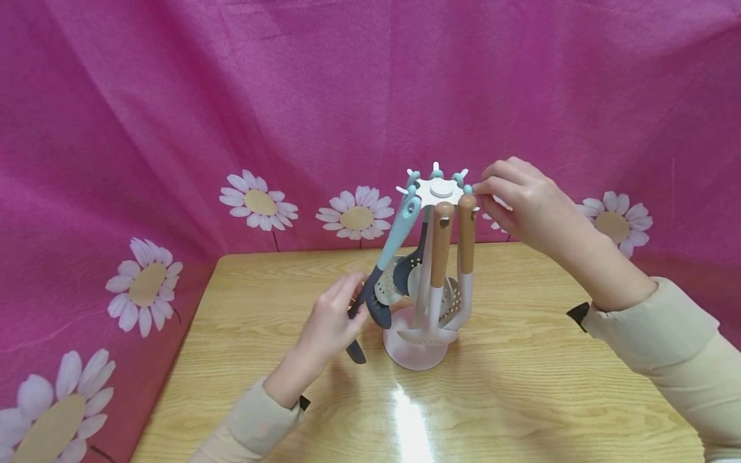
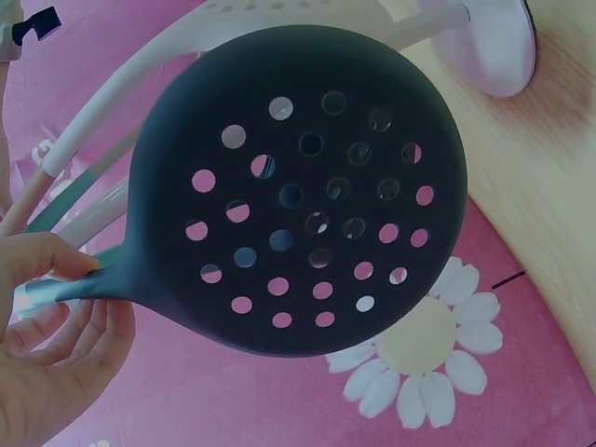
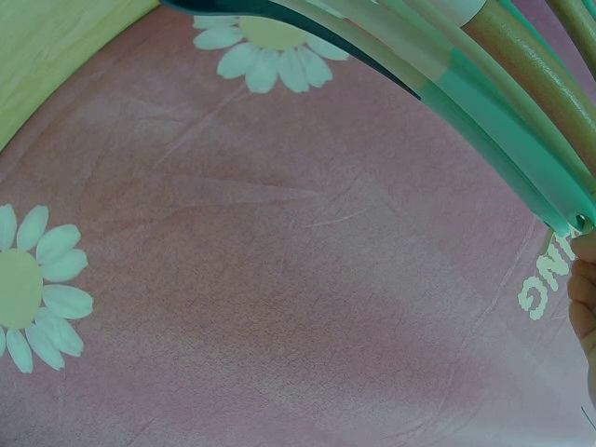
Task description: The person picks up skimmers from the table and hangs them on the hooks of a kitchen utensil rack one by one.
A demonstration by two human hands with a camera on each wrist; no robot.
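Note:
My left hand (image 1: 331,319) grips the dark neck of a skimmer (image 2: 298,196), whose round black head full of holes fills the left wrist view. Its teal handle (image 1: 398,233) slants up to the right, and the holed end overlaps the left side of the utensil rack (image 1: 425,188) in the head view. At the rack's white top, my right hand (image 1: 529,199) pinches a hook on the right side, beside a teal handle end. In the right wrist view only part of that hand's fingers (image 3: 583,284) shows, next to teal handles (image 3: 507,140).
Two wooden-handled utensils with pale lower parts hang at the rack's front, one a wooden handle (image 1: 441,247). Dark and pale perforated heads hang behind. The pink round base (image 1: 415,357) stands on the wooden table (image 1: 278,296). A magenta flowered cloth (image 1: 324,96) rises behind.

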